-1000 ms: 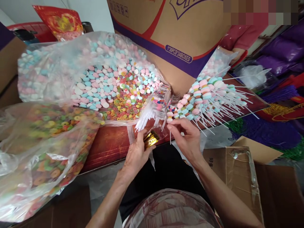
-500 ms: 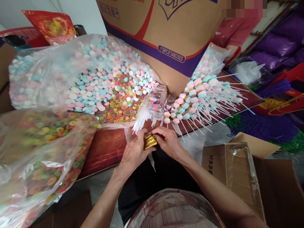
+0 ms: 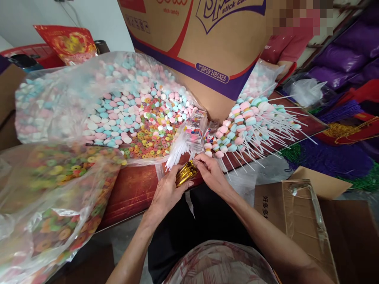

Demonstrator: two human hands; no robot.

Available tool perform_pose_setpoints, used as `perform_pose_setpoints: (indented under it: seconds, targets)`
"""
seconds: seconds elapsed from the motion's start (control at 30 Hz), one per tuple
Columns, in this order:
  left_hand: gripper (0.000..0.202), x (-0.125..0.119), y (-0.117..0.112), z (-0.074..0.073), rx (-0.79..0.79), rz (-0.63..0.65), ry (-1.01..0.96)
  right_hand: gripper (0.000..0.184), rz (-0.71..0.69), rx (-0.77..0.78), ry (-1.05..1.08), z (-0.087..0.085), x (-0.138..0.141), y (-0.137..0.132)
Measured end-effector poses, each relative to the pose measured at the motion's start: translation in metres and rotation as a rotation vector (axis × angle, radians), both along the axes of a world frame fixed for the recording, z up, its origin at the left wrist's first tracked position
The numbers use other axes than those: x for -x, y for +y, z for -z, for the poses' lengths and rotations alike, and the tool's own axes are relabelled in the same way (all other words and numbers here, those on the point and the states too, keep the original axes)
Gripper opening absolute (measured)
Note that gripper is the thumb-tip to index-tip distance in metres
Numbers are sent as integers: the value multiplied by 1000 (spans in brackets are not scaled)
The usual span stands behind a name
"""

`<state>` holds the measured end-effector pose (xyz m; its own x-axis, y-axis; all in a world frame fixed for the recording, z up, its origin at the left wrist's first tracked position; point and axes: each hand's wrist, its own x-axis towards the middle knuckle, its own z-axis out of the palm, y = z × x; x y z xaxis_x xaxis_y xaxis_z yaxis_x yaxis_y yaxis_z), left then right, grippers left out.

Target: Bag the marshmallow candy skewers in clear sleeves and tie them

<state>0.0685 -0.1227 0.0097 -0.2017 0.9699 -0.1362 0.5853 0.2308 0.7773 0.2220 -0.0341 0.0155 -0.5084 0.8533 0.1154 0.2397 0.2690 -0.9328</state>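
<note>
Over from the candy sticks [image 3: 254,118] comes the right hand [image 3: 211,173], fingertips now pinching into the gold twist ties [image 3: 185,174] clenched in the left hand [image 3: 167,193] at the table's edge [image 3: 133,189], seemingly picking one tie loose, which calls for a fine pinch.

a small candy packing workshop: bulk clear bags of pastel candy discs [image 3: 118,98] lie left of a big printed shipping carton [image 3: 207,43] marked 30pcs, 24 boxes, with a heap of finished stick candies [image 3: 251,118] just right of it.
</note>
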Motion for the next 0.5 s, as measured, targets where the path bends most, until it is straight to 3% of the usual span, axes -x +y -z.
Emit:
perform_pose_setpoints:
  seconds: [0.23, 0.5]
  targets:
    - [41, 0, 0, 3, -14, -5, -68, 17, -55, 41, 71, -5, 2, 3]
    - [48, -6, 1, -4, -95, -47, -87, 19, 25, -248, 46, -15, 16, -6]
